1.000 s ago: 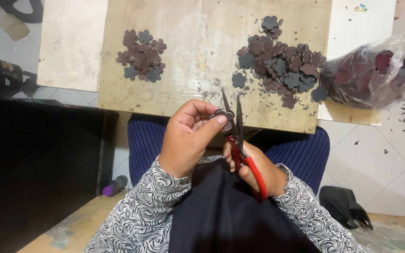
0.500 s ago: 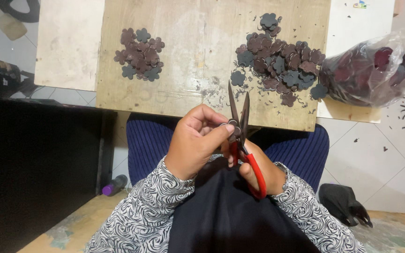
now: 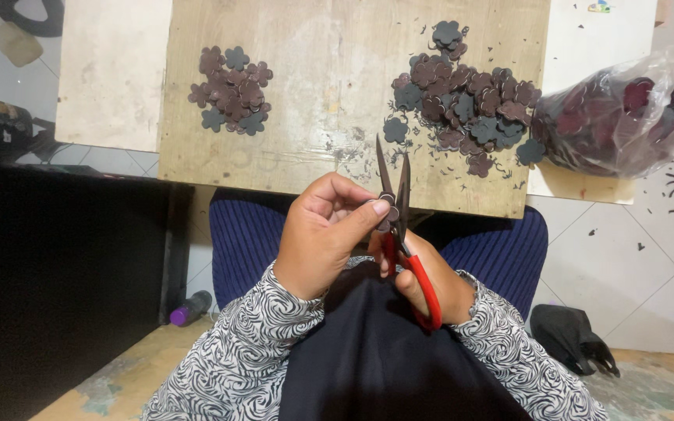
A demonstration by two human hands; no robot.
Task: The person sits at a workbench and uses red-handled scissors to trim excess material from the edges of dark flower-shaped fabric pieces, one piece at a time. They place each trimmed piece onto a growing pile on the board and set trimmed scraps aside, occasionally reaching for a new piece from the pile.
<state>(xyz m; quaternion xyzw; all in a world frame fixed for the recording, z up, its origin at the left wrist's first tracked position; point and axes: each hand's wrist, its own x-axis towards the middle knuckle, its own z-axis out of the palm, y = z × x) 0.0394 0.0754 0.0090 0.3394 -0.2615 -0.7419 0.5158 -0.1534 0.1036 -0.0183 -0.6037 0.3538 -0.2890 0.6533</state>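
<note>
Above the lap, the left hand (image 3: 323, 242) pinches a small dark flower piece (image 3: 388, 212) between thumb and fingers, its grip pressed together on it. The right hand (image 3: 424, 279) is closed around the red handles of the scissors (image 3: 396, 204), blades nearly shut at the piece. It seems the trimming step; next the piece probably needs turning. Finished pieces (image 3: 230, 89) lie on the wooden worktop (image 3: 329, 86).

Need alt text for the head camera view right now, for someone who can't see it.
The left hand pinches a small dark flower-shaped piece between the blades of red-handled scissors held in the right hand. Beyond them, a wooden board carries two piles of similar flower-shaped pieces, with a clear plastic bag of more at the right.
</note>
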